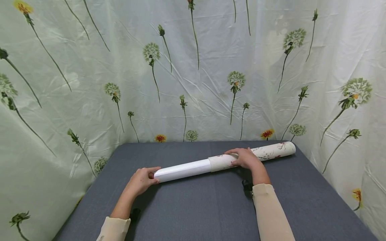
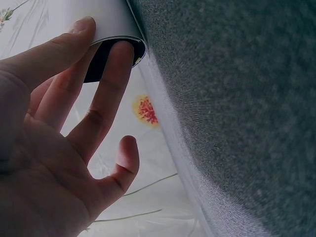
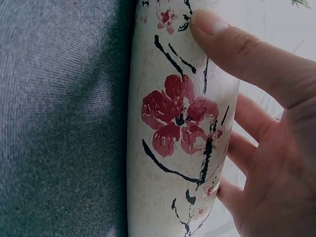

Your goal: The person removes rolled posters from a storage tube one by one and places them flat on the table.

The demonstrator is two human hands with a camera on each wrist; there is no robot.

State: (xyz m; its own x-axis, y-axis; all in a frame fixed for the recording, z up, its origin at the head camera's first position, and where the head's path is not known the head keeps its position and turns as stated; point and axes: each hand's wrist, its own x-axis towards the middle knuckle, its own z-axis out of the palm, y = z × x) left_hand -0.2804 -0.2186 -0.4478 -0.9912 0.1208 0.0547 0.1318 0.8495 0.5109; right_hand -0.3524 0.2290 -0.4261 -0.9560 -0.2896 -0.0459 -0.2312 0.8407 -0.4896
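Sleeve (image 1: 272,214) closest, right hand (image 1: 248,159) half-curled round flowery roll (image 1: 275,150), left hand (image 1: 140,180) pinching white tube (image 1: 184,169) poking from it. Probably light, dentable; hold ends softly.

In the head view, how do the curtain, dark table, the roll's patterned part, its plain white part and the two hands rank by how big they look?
1. Curtain
2. Dark table
3. Patterned part, partly covered by the right hand
4. White part
5. Left hand and right hand: too alike to rank.
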